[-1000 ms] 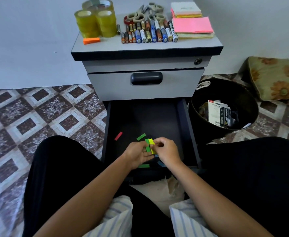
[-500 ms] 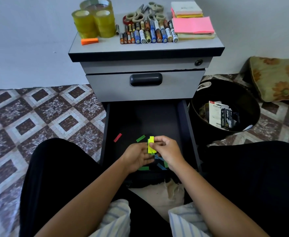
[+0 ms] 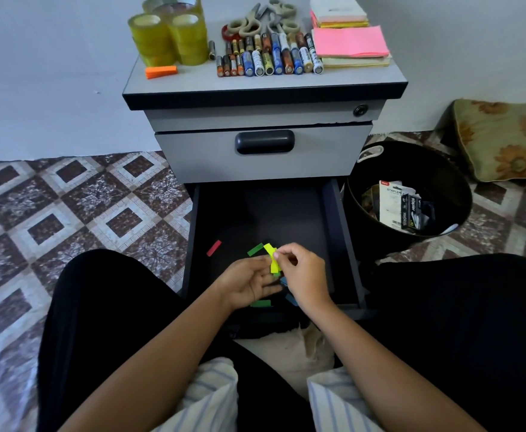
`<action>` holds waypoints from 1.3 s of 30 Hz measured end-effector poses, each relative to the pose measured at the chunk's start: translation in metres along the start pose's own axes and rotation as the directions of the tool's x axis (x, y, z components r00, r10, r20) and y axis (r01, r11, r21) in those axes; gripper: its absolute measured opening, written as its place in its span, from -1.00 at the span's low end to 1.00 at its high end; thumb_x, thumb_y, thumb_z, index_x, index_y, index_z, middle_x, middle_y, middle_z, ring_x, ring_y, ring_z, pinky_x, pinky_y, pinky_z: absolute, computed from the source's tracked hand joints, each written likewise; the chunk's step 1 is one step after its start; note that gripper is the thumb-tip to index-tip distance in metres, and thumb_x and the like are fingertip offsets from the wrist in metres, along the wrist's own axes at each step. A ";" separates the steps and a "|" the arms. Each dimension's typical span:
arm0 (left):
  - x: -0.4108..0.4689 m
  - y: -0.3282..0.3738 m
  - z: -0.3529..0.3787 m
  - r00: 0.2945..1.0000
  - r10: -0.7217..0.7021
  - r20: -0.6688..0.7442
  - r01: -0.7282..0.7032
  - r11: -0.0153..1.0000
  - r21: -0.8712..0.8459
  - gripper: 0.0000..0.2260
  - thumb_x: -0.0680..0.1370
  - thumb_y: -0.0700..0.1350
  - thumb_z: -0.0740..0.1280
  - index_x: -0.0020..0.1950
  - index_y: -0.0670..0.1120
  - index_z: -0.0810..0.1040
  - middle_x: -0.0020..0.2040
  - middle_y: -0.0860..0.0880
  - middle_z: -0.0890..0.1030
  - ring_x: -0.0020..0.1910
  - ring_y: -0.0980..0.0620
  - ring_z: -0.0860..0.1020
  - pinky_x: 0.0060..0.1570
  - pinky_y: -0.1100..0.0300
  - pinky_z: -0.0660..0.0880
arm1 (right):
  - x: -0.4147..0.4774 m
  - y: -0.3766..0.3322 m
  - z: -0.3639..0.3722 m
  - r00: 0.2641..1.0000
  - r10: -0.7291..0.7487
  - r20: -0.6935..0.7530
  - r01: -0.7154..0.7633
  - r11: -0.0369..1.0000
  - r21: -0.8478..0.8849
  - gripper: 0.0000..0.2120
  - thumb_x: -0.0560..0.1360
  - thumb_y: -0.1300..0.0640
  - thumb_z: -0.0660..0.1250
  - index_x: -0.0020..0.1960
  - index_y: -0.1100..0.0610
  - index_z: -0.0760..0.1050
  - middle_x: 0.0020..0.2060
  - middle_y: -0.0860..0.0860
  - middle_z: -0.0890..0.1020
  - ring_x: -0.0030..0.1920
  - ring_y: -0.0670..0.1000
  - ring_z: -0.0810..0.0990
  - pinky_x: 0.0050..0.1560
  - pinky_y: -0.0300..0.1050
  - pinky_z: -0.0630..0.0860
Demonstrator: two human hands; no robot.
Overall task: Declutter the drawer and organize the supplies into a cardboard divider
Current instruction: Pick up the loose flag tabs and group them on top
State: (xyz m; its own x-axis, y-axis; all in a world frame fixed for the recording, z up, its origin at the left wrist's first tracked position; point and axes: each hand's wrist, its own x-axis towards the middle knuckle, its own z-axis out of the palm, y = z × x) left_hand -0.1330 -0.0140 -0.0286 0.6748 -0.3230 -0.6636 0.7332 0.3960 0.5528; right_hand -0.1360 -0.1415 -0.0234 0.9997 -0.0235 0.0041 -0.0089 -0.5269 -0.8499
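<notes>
Now pinching yellow strips (image 3: 273, 260) between right hand (image 3: 305, 272) fingers (image 3: 282, 254), steadying underneath with relaxed left hand (image 3: 246, 285); best aligning edges squarely before gathering loose strips (image 3: 255, 249) from drawer (image 3: 336, 213)

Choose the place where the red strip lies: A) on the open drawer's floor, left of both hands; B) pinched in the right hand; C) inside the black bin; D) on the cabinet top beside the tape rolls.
A: the red strip lies flat on the floor of the open drawer, apart from the left hand; the right hand pinches a yellow strip.
</notes>
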 end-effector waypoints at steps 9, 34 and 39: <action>-0.002 0.002 0.001 0.998 0.041 -0.045 -0.040 0.999 0.017 -0.81 0.61 -0.24 0.16 0.11 -0.18 0.55 0.00 -0.14 0.63 0.02 -0.05 0.60 0.13 0.01 0.50 | 0.005 -0.003 -0.005 0.998 0.022 0.067 -0.017 0.998 -0.061 -0.93 0.50 0.17 0.36 -0.05 0.16 0.58 -0.18 -0.03 0.58 -0.21 -0.16 0.50 -0.28 -0.52 0.37; -0.012 0.015 0.001 0.999 -0.041 -0.012 0.043 0.989 0.142 -0.83 0.59 -0.20 0.20 -0.11 -0.15 0.57 -0.32 -0.01 0.61 -0.33 0.11 0.54 -0.17 0.19 0.49 | 0.010 -0.002 -0.018 0.980 -0.033 0.198 0.038 0.999 -0.021 -0.79 0.45 0.19 0.41 0.08 0.11 0.56 -0.04 -0.03 0.56 -0.04 -0.12 0.52 -0.11 -0.50 0.41; -0.010 0.013 0.006 0.996 -0.022 -0.083 0.027 0.998 0.062 -0.86 0.57 -0.21 0.24 -0.11 -0.14 0.58 -0.34 -0.03 0.61 -0.31 0.08 0.55 -0.19 0.19 0.51 | 0.008 -0.003 -0.018 0.987 -0.023 0.158 0.024 1.000 0.000 -0.77 0.45 0.20 0.42 0.11 0.14 0.58 -0.03 0.02 0.56 -0.05 -0.12 0.52 -0.12 -0.52 0.41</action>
State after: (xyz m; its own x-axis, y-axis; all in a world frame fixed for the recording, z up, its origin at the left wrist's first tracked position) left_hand -0.1293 -0.0102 -0.0119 0.6490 -0.2593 -0.7152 0.7553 0.3328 0.5646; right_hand -0.1283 -0.1557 -0.0114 0.9906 0.1231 -0.0591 0.0149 -0.5273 -0.8496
